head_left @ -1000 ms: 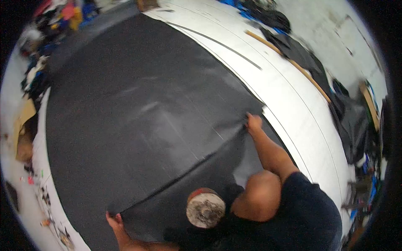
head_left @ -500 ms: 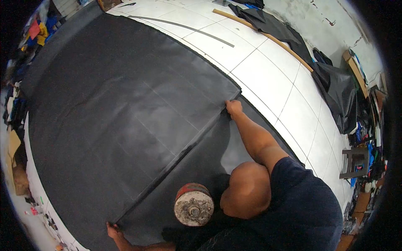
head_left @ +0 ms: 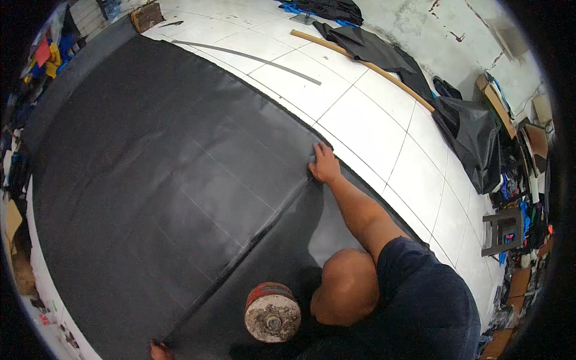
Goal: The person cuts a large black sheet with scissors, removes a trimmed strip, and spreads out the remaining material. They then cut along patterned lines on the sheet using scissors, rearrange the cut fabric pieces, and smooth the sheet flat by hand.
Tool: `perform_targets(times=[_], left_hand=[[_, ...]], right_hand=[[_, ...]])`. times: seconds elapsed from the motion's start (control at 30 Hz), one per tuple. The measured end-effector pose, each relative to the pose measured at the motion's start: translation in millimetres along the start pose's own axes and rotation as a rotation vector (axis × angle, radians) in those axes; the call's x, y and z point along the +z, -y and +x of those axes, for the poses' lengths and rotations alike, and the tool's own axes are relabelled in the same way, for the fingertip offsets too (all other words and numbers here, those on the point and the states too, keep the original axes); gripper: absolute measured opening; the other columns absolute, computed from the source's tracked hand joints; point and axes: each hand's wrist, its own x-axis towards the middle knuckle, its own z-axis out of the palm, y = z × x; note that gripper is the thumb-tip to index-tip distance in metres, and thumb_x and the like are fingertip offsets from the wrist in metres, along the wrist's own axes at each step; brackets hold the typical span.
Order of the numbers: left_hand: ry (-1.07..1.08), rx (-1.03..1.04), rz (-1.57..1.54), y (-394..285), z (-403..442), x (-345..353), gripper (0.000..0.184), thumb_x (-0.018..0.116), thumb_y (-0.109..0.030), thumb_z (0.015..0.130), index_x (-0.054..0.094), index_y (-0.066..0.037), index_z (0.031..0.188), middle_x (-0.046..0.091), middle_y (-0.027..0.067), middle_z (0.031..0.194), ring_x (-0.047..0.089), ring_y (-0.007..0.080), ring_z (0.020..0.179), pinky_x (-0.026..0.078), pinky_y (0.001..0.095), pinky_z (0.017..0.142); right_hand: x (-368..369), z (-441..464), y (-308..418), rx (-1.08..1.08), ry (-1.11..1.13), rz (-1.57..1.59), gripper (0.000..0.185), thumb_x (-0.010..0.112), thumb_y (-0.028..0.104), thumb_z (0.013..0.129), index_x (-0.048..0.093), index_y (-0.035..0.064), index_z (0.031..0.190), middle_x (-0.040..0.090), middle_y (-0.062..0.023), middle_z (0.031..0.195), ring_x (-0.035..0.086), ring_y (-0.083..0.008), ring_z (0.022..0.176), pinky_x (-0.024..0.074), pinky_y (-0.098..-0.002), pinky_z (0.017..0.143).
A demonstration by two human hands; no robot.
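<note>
Fingers of the right hand (head_left: 326,164), bunched at the edge of the black sheet (head_left: 144,150) half a second ago, have spread and now lie on its surface. That hand is open, palm down, above and to the right of the red can (head_left: 273,315) in the view. Below and to the left of the can, the left hand (head_left: 161,350) touches the sheet; the picture's lower border cuts it off, so I cannot tell whether it pinches. Sheet material spreads beneath the can and far beyond it to the upper left, and a dark ridge (head_left: 240,261) crosses it between the two hands, passing just left of the can. Right of the can is a bent knee (head_left: 348,285). Well beyond the can, to the upper right, a thin strip (head_left: 258,59) and a pole (head_left: 360,60) lie on white tiles (head_left: 372,126).
</note>
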Motion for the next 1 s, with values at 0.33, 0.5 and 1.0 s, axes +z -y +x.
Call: perform_targets(times=[0.33, 0.5, 1.0], left_hand=[[0.138, -0.030, -0.047, -19.3, -16.2, -35.3, 0.047, 0.070, -0.019, 0.082, 0.055, -0.001, 0.123, 0.068, 0.0122, 0.087, 0.064, 0.0271, 0.070, 0.053, 0.0372, 0.066], [0.021, -0.862, -1.215, -24.0, -1.5, -30.7, 0.031, 0.068, -0.020, 0.085, 0.061, 0.007, 0.097, 0.062, 0.0132, 0.084, 0.054, 0.0206, 0.059, 0.050, 0.0324, 0.052], [-0.225, -1.084, -1.283, -79.5, -0.2, -47.8, 0.034, 0.070, -0.025, 0.083, 0.056, 0.006, 0.086, 0.060, 0.0138, 0.070, 0.057, 0.0214, 0.049, 0.049, 0.0344, 0.045]], right_hand=[[13.3, 43.3, -22.1, -0.254, 0.196, 0.014, 0.076, 0.061, 0.048, 0.083, 0.038, 0.0031, 0.140, 0.031, -0.0237, 0.146, 0.030, -0.0392, 0.135, 0.0274, -0.0441, 0.111], [-14.4, -5.1, 26.0, -0.397, -0.029, -0.177, 0.061, 0.067, 0.039, 0.080, 0.048, 0.0108, 0.131, 0.039, -0.0179, 0.141, 0.039, -0.0359, 0.129, 0.0345, -0.0477, 0.105], [-0.1, -118.6, 110.3, -1.069, 0.386, 0.043, 0.052, 0.067, 0.019, 0.084, 0.049, 0.0099, 0.132, 0.040, -0.0186, 0.140, 0.042, -0.0366, 0.127, 0.0374, -0.0406, 0.105]])
